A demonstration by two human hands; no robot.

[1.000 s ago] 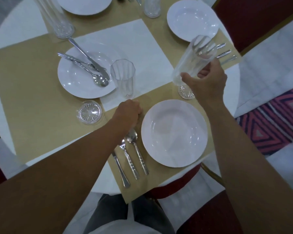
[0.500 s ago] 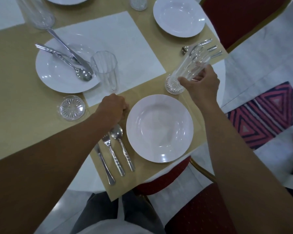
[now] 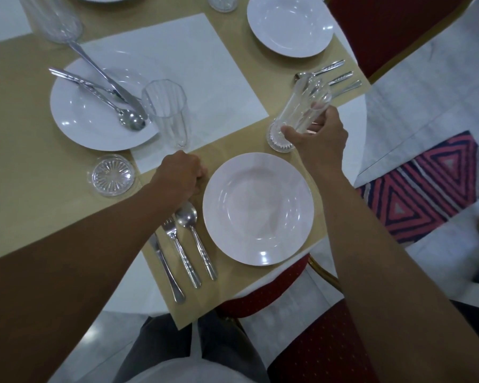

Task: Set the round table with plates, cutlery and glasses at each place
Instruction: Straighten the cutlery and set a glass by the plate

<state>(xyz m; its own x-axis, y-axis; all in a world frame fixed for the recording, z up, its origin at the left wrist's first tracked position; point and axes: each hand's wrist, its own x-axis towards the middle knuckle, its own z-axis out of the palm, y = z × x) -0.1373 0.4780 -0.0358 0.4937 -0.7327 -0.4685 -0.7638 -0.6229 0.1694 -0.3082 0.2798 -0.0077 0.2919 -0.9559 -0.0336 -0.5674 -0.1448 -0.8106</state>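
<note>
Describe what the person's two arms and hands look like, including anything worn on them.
Both forearms are bare up to the frame edge: no sleeves show. The left hand and right hand wear no gloves, and no watch, bracelet or ring is visible. Both hands look bare and unmarked.

Bare forearms, no sleeves; dark grey trousers (image 3: 161,344), white top (image 3: 177,373).

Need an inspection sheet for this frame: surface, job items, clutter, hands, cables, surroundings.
Surface: round table with tan mats, white napkin.
Job's things: near plate with knife, fork, spoon beside it; left plate has cutlery piled on it; upright glass.
Clutter: small glass coaster.
Hands: right hand grips tilted glass; left hand fisted on the mat.
Cables: nothing seen.
Surroundings: red chairs, patterned rug.
</note>
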